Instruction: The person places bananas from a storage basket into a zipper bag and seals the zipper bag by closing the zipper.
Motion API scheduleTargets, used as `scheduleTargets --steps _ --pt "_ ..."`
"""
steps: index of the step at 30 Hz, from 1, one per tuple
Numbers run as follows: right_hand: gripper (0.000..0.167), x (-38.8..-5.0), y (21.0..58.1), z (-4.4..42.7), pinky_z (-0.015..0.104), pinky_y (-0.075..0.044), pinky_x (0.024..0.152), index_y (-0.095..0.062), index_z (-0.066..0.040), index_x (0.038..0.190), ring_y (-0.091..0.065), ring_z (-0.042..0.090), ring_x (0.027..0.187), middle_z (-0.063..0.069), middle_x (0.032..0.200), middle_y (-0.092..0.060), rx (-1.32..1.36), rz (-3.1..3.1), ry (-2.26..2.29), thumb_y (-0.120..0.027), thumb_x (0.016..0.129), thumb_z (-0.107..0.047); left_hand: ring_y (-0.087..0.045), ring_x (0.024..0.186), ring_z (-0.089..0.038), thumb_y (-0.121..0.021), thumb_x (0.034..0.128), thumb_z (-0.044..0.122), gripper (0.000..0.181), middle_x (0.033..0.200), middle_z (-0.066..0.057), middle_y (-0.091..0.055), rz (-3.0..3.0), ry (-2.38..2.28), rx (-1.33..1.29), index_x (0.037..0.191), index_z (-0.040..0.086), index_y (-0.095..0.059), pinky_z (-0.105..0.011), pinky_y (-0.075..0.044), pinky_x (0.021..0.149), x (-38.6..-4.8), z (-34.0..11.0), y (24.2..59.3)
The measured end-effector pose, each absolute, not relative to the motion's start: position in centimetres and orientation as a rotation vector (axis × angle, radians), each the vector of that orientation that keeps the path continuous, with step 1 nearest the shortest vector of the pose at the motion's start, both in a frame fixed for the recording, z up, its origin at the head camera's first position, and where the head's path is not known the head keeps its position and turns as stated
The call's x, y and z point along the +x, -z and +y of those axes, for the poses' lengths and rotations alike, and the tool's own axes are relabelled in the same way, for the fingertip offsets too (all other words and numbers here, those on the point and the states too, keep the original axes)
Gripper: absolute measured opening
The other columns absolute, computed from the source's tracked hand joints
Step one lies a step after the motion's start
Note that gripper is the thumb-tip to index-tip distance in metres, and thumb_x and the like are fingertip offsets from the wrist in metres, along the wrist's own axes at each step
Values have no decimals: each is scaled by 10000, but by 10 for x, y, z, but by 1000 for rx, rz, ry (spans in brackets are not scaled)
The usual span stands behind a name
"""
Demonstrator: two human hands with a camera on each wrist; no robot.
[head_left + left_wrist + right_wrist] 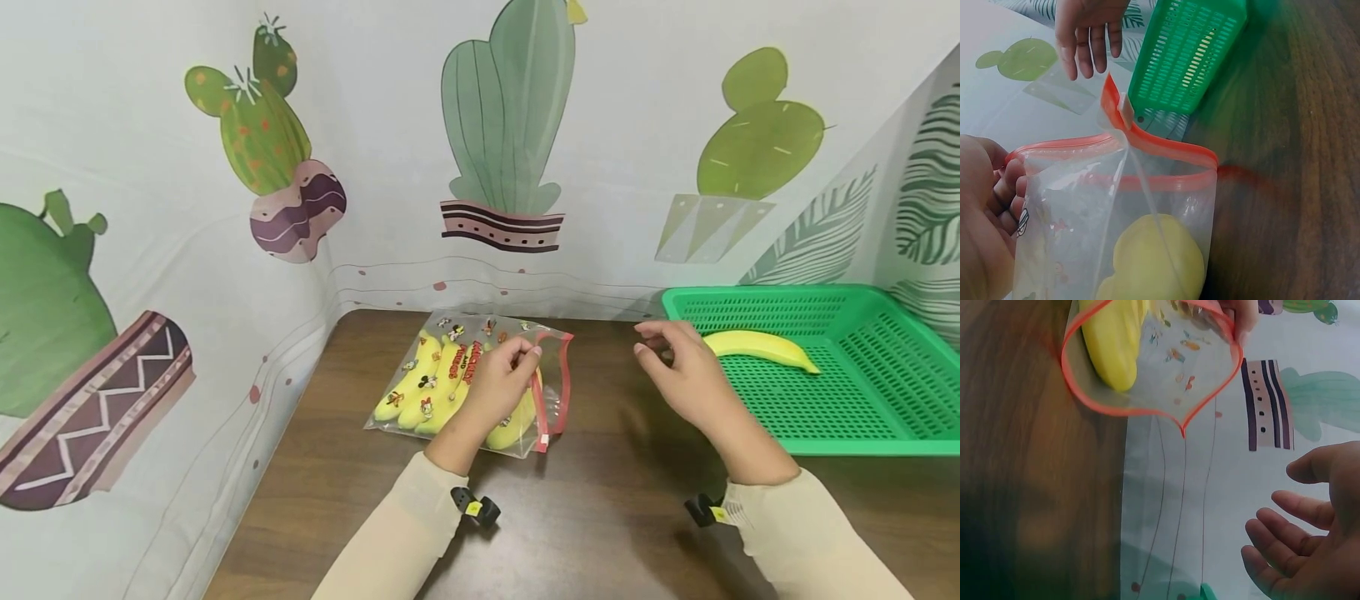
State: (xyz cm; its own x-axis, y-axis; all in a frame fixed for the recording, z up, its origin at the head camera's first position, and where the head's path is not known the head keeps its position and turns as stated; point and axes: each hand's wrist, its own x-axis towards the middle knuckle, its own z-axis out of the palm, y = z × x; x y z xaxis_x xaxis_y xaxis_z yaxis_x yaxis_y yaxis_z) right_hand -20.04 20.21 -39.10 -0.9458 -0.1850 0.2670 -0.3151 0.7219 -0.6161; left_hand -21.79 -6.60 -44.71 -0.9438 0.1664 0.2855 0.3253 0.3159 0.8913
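Note:
A clear zip bag (442,333) with a red-edged mouth and several yellow bananas (417,375) in it lies on the table. My left hand (501,385) pinches the upper edge of its mouth, which gapes toward the right; the left wrist view shows the pinch on the red strip (1060,145). My right hand (686,375) is held in the air between the bag and the basket, fingers loosely bent with nothing in them. In the right wrist view the right hand (1304,531) is apart from the bag, and a banana (1113,350) shows inside the mouth.
A green basket (862,446) stands on the right of the brown table (585,517), with one banana (765,346) in its left part. Behind the table hangs a white cloth (390,167) printed with cacti.

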Motion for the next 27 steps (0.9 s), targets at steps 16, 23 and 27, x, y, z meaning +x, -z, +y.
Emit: scheduleTargets --steps 16,23,27 --pt "408 -215 394 233 641 -431 928 -529 5 1386 -490 461 1248 289 1378 -455 325 -2794 -929 -475 1058 -231 -488 557 -87 -550 1030 287 215 643 33 -566 -2448 1683 -437 861 170 -610 -204 -381 482 -219 -66 447" --pt "402 -220 396 247 664 -400 939 -527 41 1377 -486 496 1228 319 1366 -459 313 -2813 -872 -479 1048 -186 -482 560 -83 -550 1028 279 213 640 28 -563 -2447 1678 -442 857 164 -605 -202 -374 482 -218 -65 446" --pt "401 -225 398 255 672 -389 960 -535 51 1363 -475 509 1233 330 1354 -471 299 -2825 -854 -487 1043 -186 -482 559 -85 -548 1028 281 213 642 31 -561 -2453 1673 -438 861 163 -609 -205 -377 483 -218 -66 447"
